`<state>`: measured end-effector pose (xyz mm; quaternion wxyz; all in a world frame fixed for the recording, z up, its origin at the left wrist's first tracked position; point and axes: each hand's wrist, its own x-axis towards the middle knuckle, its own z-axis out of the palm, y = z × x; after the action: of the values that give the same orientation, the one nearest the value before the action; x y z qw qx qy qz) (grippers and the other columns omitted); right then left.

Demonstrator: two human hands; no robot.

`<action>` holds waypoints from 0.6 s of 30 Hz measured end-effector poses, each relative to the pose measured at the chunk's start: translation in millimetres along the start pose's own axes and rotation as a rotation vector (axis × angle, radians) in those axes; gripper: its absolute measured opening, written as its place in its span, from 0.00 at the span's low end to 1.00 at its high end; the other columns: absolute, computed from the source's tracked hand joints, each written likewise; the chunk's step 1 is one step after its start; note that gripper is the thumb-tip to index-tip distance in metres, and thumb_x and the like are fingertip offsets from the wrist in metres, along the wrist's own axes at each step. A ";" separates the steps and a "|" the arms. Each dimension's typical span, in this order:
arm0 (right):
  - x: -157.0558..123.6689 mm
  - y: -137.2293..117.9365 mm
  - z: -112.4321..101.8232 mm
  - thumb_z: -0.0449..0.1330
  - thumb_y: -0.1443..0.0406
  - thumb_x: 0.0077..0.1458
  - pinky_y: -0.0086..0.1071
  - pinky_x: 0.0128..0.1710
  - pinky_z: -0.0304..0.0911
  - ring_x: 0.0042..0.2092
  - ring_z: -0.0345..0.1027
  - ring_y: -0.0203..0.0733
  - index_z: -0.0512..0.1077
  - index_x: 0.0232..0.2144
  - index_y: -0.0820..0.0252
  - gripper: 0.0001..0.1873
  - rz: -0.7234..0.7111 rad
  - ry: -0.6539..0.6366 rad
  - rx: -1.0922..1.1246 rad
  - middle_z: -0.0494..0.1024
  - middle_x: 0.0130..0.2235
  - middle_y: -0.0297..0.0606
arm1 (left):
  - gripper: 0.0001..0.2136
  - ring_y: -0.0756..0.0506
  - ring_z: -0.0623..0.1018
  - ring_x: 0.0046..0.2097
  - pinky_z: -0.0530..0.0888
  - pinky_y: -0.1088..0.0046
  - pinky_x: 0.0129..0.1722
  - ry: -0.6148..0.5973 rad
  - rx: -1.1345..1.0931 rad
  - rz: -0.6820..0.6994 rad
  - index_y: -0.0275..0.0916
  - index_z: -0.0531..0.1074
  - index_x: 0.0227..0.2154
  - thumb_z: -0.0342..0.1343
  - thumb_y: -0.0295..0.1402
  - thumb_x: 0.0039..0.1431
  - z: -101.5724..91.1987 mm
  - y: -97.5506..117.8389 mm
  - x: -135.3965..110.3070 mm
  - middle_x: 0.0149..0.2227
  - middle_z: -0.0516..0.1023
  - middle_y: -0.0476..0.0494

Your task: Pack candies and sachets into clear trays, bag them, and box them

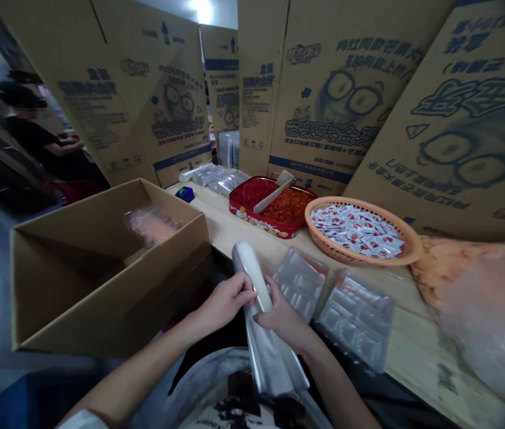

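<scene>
A long, folded bundle of clear plastic film (pixel 274 363), like a stack of plastic bags, lies between my hands over my lap. My left hand (pixel 233 300) is closed on its left edge, with thumb and fingers pinched together near the middle. My right hand (pixel 283 314) wraps around the right side, thumb on top and fingers behind. The bundle's upper end points away from me, towards the table edge. Just right of my right hand stand clear plastic trays with moulded compartments (pixel 359 316).
An open cardboard box (pixel 109 286) at left holds a clear packed item (pixel 152 225). On the table (pixel 413 351) are a red tin (pixel 261 225) of red food, an orange basket (pixel 407 253) of small sachets, and a large plastic bag (pixel 489 310). Tall cartons stand behind; a person (pixel 38 131) works far left.
</scene>
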<state>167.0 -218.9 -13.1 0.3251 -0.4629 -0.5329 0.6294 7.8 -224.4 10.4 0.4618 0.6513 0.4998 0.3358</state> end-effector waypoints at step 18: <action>-28.5 6.6 23.7 0.59 0.67 0.36 0.36 0.47 0.61 0.49 0.64 0.47 0.53 0.57 0.58 0.42 -0.043 -0.264 -0.203 0.67 0.52 0.41 | 0.05 0.55 0.65 0.22 0.61 0.80 0.22 0.724 -0.181 -0.169 0.37 0.63 0.26 0.53 0.32 0.49 -94.7 -67.4 -40.8 0.20 0.66 0.54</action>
<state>155.8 -254.9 -12.6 0.2174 -0.3948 -0.6416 0.6207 -111.5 -233.4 -18.8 0.3369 0.4038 0.6508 0.5477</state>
